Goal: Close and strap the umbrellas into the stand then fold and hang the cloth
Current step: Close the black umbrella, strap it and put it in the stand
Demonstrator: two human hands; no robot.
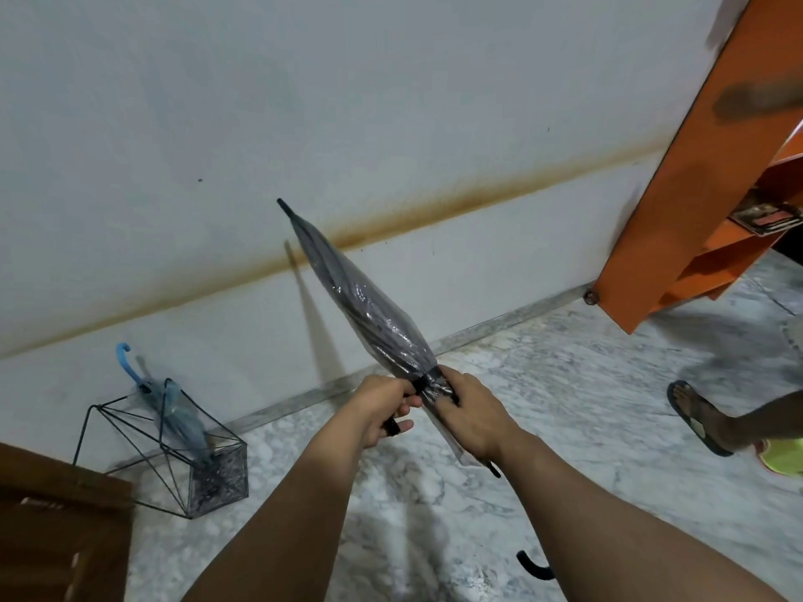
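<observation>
A closed clear umbrella with black ribs (356,293) points up and left toward the white wall, tip high. My left hand (384,408) pinches its black strap at the canopy's lower end. My right hand (471,412) grips the bunched canopy just beside it. The umbrella's black hooked handle (534,567) shows below my right forearm. At the lower left a black wire stand (174,454) sits on the floor by the wall. A closed blue-handled umbrella (174,406) leans inside it. No cloth is clearly seen.
An orange shelf unit (695,176) stands at the right against the wall. Another person's sandalled foot (699,419) is on the marble floor at the right, beside something yellow-green (782,458). A brown wooden piece (56,527) fills the lower left corner.
</observation>
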